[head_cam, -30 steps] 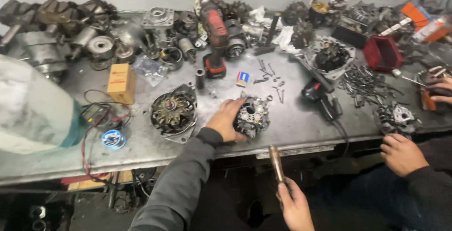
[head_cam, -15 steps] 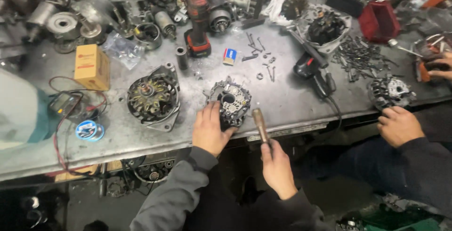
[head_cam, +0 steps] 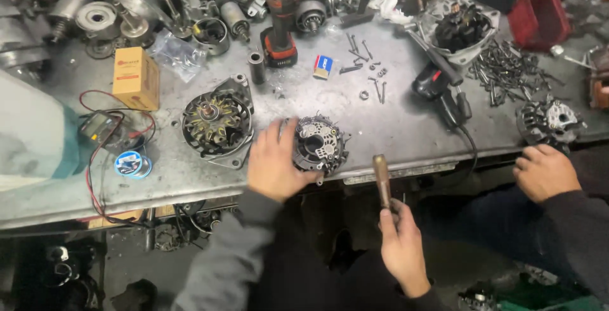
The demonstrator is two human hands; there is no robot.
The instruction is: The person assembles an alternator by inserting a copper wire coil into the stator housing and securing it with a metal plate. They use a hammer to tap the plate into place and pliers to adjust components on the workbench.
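Observation:
My left hand (head_cam: 274, 162) grips the left side of a dark round alternator end plate (head_cam: 320, 143) that lies on the grey metal workbench (head_cam: 406, 127) near its front edge. My right hand (head_cam: 401, 249) is below the bench edge and holds a brown rod-shaped tool (head_cam: 382, 180) upright, its tip just right of the end plate. An alternator half with copper windings (head_cam: 217, 123) lies to the left of my left hand.
A co-worker's hand (head_cam: 542, 171) rests at the right bench edge by another alternator part (head_cam: 549, 121). Also on the bench: red cordless drill (head_cam: 279, 13), yellow box (head_cam: 135, 77), multimeter with red wires (head_cam: 101, 127), loose bolts (head_cam: 507, 70), black power tool (head_cam: 444, 92), red bin (head_cam: 539, 19).
My right hand has come up from below the bench and then settled a little right, holding the tool. My left hand stays on the end plate. The view has shifted closer.

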